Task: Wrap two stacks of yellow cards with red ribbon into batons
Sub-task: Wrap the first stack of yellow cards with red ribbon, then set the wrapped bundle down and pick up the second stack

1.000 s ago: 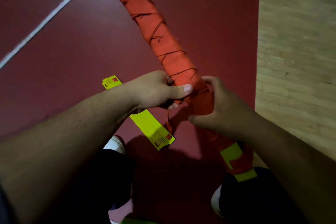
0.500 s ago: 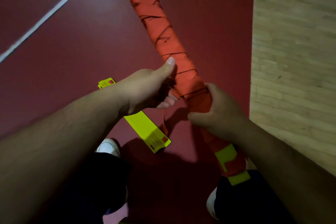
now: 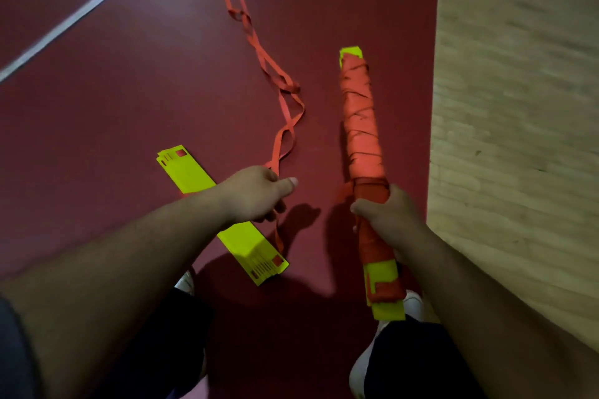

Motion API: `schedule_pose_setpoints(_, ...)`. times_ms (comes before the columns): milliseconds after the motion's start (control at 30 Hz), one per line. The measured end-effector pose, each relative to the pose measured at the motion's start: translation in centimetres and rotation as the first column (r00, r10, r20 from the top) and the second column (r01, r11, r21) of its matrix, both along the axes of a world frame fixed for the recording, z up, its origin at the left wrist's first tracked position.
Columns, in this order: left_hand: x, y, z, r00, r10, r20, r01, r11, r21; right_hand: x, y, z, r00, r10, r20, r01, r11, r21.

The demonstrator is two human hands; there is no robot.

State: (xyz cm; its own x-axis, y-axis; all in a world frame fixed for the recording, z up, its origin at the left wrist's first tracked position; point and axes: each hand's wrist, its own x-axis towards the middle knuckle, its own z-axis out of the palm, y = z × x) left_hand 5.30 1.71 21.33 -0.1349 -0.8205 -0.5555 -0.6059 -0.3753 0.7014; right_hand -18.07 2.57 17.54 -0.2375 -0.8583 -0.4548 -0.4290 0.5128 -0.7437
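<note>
Nearest are the person's dark-clad knees and two white shoes on the red floor. Both bare forearms reach forward from there.

The right hand is closed round the lower part of the baton, a stack of yellow cards bound in red ribbon. It is held on the right side, its near end by the right knee and its far end pointing away. Bare yellow card shows at both ends. A short red tail sticks out on its left, just above the gripping fingers.

The left hand, a little apart to the left, has its fingers curled round the loose ribbon. One end hangs below the fist. The rest runs away from it in twisted loops across the red floor towards the far edge.

Under the left forearm, the second stack of yellow cards lies flat and unwrapped on the floor. It is slanted, with one end far left and the other near the hanging ribbon end.

Further off, a white line crosses the red floor at far left. A pale wooden floor borders it on the right.
</note>
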Motion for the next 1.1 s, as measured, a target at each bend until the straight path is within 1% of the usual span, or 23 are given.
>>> schedule_pose_setpoints(100,-0.1,-0.2,-0.8,0.979,-0.105,0.175,0.119,0.991,-0.067,-1.8,-0.3,-3.6,0.995,-0.049,-0.091,0.054,0.997,0.052)
schedule_pose_setpoints(200,-0.5,0.4,-2.3,0.959,-0.131,0.252,0.157,0.984,-0.086,-3.0,-0.2,-8.1,0.99,-0.084,-0.109,0.098,0.987,0.125)
schedule_pose_setpoints(267,-0.8,0.7,-3.8,0.938,-0.165,0.305,0.191,0.98,-0.059,-3.7,-0.2,-11.9,0.989,-0.117,-0.094,0.133,0.973,0.188)
schedule_pose_setpoints(367,-0.8,0.8,-5.9,0.916,-0.202,0.346,0.212,0.977,0.011,-3.5,-0.2,-14.1,0.979,-0.165,-0.117,0.188,0.957,0.223)
schedule_pose_setpoints(500,-1.7,0.2,-8.1,0.886,-0.246,0.393,0.246,0.968,0.051,-4.0,-0.4,-16.6,0.958,-0.228,-0.173,0.265,0.934,0.241)
schedule_pose_setpoints(633,-2.6,-0.4,-10.1,0.865,-0.269,0.423,0.259,0.962,0.081,-4.6,0.4,-20.0,0.953,-0.263,-0.153,0.297,0.91,0.29)
schedule_pose_setpoints(800,-3.5,-0.6,-12.6,0.864,-0.289,0.412,0.253,0.957,0.141,-5.2,0.8,-23.3,0.961,-0.202,-0.19,0.265,0.871,0.413)
schedule_pose_setpoints(967,-2.8,-0.2,-14.9,0.84,-0.349,0.416,0.272,0.933,0.235,-6.0,1.2,-27.0,0.979,-0.074,-0.19,0.167,0.824,0.542)
schedule_pose_setpoints(1033,-2.3,-0.1,-15.9,0.839,-0.361,0.407,0.268,0.926,0.268,-6.0,1.0,-27.3,0.979,0.014,-0.204,0.109,0.811,0.575)
schedule_pose_setpoints(1100,-2.1,0.0,-16.6,0.838,-0.374,0.397,0.269,0.916,0.296,-6.2,0.5,-27.1,0.965,0.116,-0.235,0.059,0.777,0.626)
